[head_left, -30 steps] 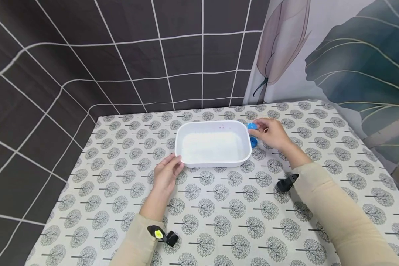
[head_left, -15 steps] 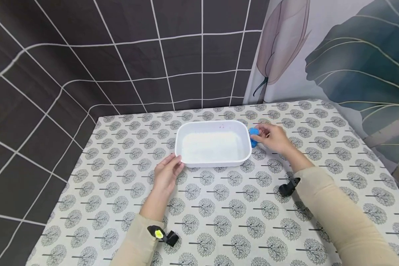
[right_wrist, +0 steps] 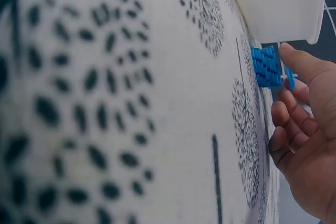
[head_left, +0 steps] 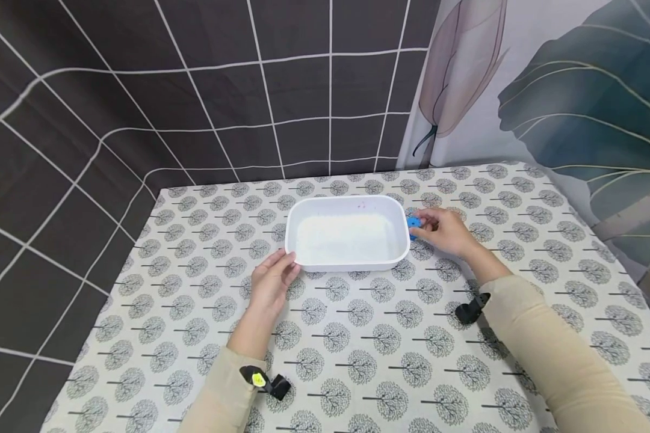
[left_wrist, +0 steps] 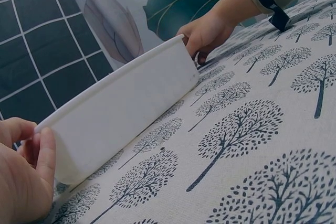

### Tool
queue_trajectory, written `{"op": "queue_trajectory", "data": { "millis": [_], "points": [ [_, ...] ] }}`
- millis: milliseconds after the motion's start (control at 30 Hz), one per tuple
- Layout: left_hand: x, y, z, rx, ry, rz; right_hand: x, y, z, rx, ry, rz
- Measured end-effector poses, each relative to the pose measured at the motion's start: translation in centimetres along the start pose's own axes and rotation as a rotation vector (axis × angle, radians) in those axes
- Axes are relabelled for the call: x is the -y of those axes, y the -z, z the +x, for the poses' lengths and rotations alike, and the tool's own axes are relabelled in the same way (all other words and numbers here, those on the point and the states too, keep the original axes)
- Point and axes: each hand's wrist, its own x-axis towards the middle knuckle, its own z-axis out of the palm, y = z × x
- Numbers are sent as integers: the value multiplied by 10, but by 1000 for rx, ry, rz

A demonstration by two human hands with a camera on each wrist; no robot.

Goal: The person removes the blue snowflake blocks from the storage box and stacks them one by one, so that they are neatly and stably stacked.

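Observation:
A white rectangular plastic basin (head_left: 352,264) stands on the cloth. My left hand (head_left: 271,279) holds its near left corner, thumb and fingers on two sides of the corner, as the left wrist view also shows of the basin wall (left_wrist: 121,108). At the basin's right end, my right hand (head_left: 441,228) pinches a thin blue toothed disc (right_wrist: 290,78) between thumb and fingers. Beside the basin is a short stack of blue toothed discs (right_wrist: 266,66), with the pinched disc (head_left: 413,222) close over it. In the head view the stack is mostly hidden under that disc.
The table wears a white cloth (head_left: 357,337) printed with grey trees. Behind it hangs a dark curtain with white grid lines (head_left: 298,90), and a leaf-patterned curtain (head_left: 590,90) is at the right. Black camera mounts (head_left: 472,310) are on both sleeves.
My right hand has brought the blue disc towards me, from behind the stack to right over it. The left hand and the basin have stayed in place.

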Motion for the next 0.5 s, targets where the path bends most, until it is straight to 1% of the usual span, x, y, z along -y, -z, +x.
{"op": "queue_trajectory", "data": {
  "millis": [267,500],
  "points": [
    [0,-1,-2,1,1,-4,-1,0,-1,12,34,-28],
    [-1,-1,-3,8,-2,-2,-1,1,-1,30,20,-22]
  ]
}}
